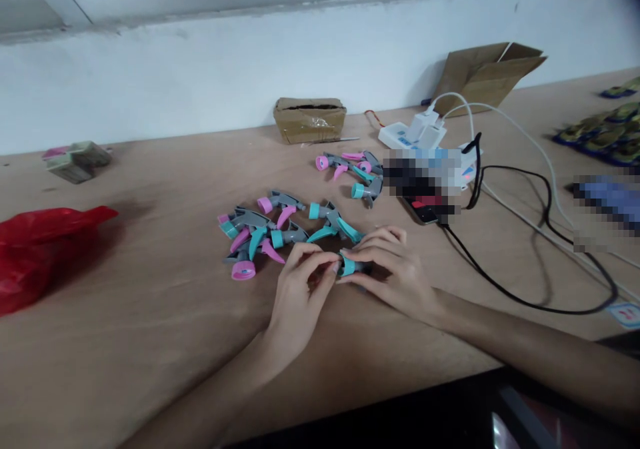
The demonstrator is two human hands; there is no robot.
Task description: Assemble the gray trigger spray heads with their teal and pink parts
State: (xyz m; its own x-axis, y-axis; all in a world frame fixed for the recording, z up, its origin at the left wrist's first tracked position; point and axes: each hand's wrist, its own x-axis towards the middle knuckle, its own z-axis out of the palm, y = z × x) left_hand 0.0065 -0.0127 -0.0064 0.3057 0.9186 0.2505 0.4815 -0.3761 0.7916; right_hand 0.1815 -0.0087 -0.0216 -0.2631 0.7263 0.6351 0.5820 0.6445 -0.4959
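Both hands meet at the table's middle around one grey spray-trigger head with a teal collar [349, 266]. My left hand [300, 296] pinches at its collar end with curled fingers. My right hand [395, 272] covers its body, fingers wrapped over it. Just beyond the hands lies a pile of several grey trigger heads with teal and pink parts [265, 232]. A smaller group of the same trigger heads [353, 169] lies farther back.
A red plastic bag [40, 249] lies at the left. A power strip with white chargers [420, 132], a phone [425, 209] and black and white cables [525, 262] fill the right. Cardboard boxes [310, 119] stand against the white wall. The table's front edge runs below my arms.
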